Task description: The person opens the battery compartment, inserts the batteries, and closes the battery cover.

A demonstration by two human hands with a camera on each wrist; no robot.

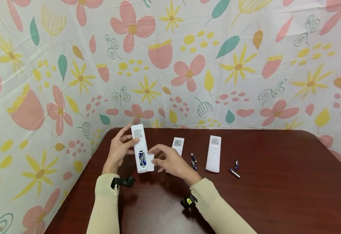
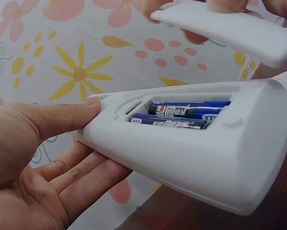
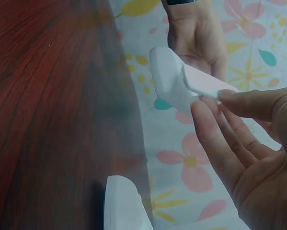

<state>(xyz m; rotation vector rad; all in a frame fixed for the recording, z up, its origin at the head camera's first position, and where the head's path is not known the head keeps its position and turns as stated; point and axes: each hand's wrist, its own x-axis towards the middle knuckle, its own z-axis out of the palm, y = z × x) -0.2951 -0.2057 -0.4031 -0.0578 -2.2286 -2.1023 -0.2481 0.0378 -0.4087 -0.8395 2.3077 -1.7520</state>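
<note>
My left hand [image 1: 118, 148] grips a white remote control [image 1: 138, 139], its back turned toward me and its battery compartment uncovered. Two blue AAA batteries [image 2: 181, 109] lie side by side in that compartment. Between thumb and fingers, my right hand [image 1: 171, 161] pinches the white battery cover [image 1: 150, 162], which is off the remote and just to the right of the compartment. In the left wrist view the cover [image 2: 229, 28] hangs above the remote with a gap between them. The right wrist view shows the thumb on top of the cover [image 3: 205, 82].
A second white remote [image 1: 178, 144] lies on the dark red table [image 1: 276, 182], partly hidden behind my right hand. Farther right is a third remote [image 1: 213, 154]. Two loose batteries [image 1: 194, 162] lie between them, and two more batteries [image 1: 235, 170] lie beyond the third.
</note>
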